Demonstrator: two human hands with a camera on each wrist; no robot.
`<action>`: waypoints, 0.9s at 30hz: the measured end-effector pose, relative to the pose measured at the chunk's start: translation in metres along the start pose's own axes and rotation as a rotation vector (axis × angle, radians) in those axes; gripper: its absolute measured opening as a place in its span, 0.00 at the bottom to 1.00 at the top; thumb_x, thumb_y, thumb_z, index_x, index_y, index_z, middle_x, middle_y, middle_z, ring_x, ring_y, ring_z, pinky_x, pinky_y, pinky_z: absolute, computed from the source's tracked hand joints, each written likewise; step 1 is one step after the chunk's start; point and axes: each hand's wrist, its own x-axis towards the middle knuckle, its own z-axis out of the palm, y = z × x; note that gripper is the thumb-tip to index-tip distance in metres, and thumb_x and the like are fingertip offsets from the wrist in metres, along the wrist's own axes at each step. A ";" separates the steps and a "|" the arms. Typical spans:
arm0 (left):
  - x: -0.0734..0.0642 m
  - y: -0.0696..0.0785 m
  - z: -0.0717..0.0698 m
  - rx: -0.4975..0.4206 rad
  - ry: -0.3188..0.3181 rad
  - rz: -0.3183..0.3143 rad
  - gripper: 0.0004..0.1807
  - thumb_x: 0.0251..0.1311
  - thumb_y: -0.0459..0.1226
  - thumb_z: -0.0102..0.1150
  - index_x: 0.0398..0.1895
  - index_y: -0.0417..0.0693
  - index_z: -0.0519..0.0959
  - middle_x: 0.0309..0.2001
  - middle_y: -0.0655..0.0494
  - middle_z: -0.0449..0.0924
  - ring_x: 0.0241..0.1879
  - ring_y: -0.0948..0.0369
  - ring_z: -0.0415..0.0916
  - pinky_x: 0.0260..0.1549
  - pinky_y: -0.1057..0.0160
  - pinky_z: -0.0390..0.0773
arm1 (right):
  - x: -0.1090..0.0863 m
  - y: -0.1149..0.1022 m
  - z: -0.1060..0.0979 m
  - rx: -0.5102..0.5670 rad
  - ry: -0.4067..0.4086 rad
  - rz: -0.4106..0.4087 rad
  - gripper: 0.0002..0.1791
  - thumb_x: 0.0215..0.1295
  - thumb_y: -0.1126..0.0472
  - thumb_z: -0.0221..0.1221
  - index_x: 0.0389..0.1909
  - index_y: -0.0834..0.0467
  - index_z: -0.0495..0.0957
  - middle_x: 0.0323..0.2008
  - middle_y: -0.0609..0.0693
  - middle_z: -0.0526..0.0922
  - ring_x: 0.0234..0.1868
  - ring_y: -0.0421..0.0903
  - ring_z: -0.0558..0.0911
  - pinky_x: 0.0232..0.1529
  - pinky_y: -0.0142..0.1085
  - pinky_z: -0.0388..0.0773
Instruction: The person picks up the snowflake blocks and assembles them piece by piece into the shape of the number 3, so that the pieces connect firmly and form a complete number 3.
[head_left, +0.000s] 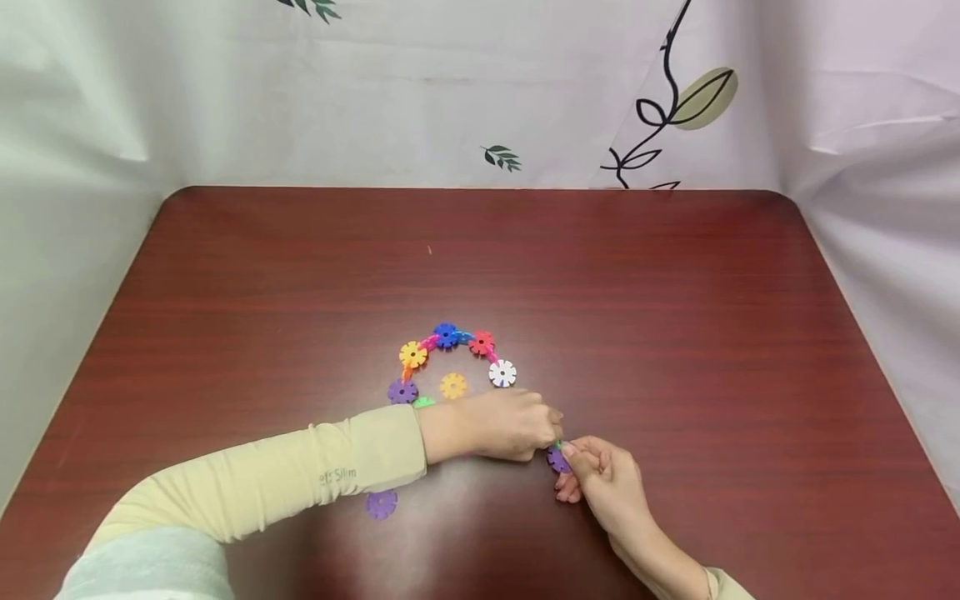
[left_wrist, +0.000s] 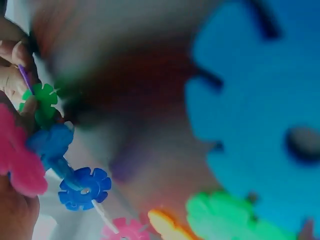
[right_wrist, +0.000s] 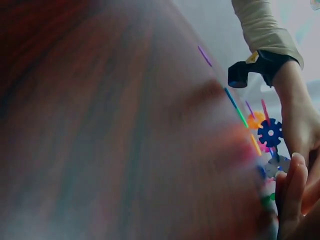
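My left hand [head_left: 517,425] reaches across a chain of notched interlocking plastic discs, its fingers curled at a green disc [left_wrist: 46,101]. From the right, my right hand [head_left: 611,483] pinches a purple disc [head_left: 557,459] between thumb and fingers. Seen edge-on in the left wrist view, the purple disc meets the green one. The chain curves back from my left hand through a white disc [head_left: 502,373], a red disc [head_left: 482,342], a blue disc [head_left: 446,335] and a yellow disc [head_left: 412,355] to another purple one. My left hand and forearm hide its nearer part.
Loose discs lie on the dark red table [head_left: 675,333]: an orange disc [head_left: 453,386] inside the curve, a bright green disc [head_left: 423,402] by the left sleeve, and a purple one in front of that sleeve. A pale patterned curtain [head_left: 375,100] surrounds the table's back and sides.
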 end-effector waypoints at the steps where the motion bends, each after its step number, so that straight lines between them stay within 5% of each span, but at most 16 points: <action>1: -0.001 0.000 -0.001 -0.009 -0.003 -0.003 0.08 0.51 0.31 0.56 0.32 0.50 0.81 0.35 0.60 0.82 0.29 0.64 0.79 0.33 0.71 0.79 | 0.000 -0.001 0.001 0.004 0.004 0.007 0.07 0.64 0.67 0.55 0.31 0.69 0.77 0.15 0.55 0.79 0.13 0.44 0.78 0.18 0.32 0.77; 8: -0.006 -0.006 -0.007 -0.220 -0.078 -0.060 0.13 0.62 0.29 0.51 0.46 0.47 0.81 0.53 0.52 0.78 0.54 0.61 0.75 0.51 0.70 0.74 | 0.001 -0.002 -0.001 0.007 -0.099 0.009 0.11 0.66 0.62 0.55 0.34 0.69 0.76 0.20 0.57 0.82 0.18 0.45 0.81 0.22 0.33 0.79; 12: -0.017 -0.011 -0.009 -0.358 -0.038 -0.084 0.17 0.66 0.33 0.49 0.57 0.43 0.74 0.61 0.50 0.71 0.64 0.59 0.64 0.62 0.68 0.62 | 0.000 -0.002 -0.005 0.020 -0.147 0.037 0.14 0.67 0.59 0.54 0.38 0.70 0.75 0.23 0.57 0.83 0.22 0.47 0.83 0.26 0.35 0.81; 16: -0.052 -0.017 -0.012 -0.424 0.057 -0.256 0.25 0.67 0.39 0.50 0.67 0.48 0.64 0.70 0.51 0.57 0.71 0.57 0.48 0.69 0.56 0.47 | -0.004 -0.001 -0.006 0.006 -0.153 0.065 0.18 0.68 0.55 0.53 0.41 0.69 0.76 0.26 0.57 0.84 0.26 0.48 0.84 0.28 0.37 0.82; 21: -0.111 -0.023 -0.007 -0.317 0.157 -0.482 0.42 0.57 0.55 0.58 0.71 0.52 0.55 0.74 0.47 0.41 0.73 0.49 0.38 0.67 0.40 0.40 | -0.009 0.000 -0.008 -0.022 -0.146 0.060 0.23 0.71 0.51 0.49 0.43 0.70 0.76 0.28 0.59 0.85 0.29 0.48 0.85 0.30 0.36 0.82; 27: -0.161 -0.024 0.001 -0.357 0.122 -0.718 0.61 0.41 0.60 0.67 0.74 0.54 0.43 0.74 0.43 0.29 0.72 0.42 0.29 0.64 0.35 0.35 | -0.010 0.001 -0.015 -0.022 -0.214 0.034 0.21 0.71 0.58 0.47 0.51 0.73 0.73 0.32 0.61 0.85 0.33 0.46 0.85 0.35 0.33 0.81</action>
